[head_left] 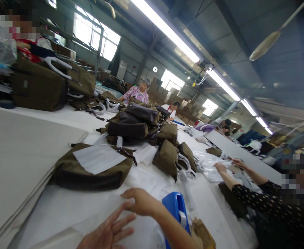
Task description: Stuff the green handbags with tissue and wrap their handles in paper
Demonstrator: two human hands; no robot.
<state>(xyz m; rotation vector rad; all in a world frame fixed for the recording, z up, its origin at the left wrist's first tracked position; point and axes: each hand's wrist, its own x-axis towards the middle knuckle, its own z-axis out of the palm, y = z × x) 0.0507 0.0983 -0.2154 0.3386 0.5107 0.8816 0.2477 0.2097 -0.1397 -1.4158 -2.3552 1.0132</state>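
Near the bottom centre, my left hand [109, 230] is open, palm up, with its fingers spread over white sheets [89, 214]. My right hand [139, 202] reaches in from the lower right, its fingertips close to the left fingers; whether it pinches anything thin is hard to make out. Just beyond the hands lies an olive bag [89, 176] with a dark base, and a white paper sheet [98, 158] rests on top of it. A blue tape dispenser [176, 211] stands beside my right forearm.
Olive and dark bags [133, 124] are heaped behind. More bags [37, 86] stand at the left. A person in dotted sleeves [250, 193] handles clear plastic [211, 166] at the right. Other people sit farther back along the white table [32, 135].
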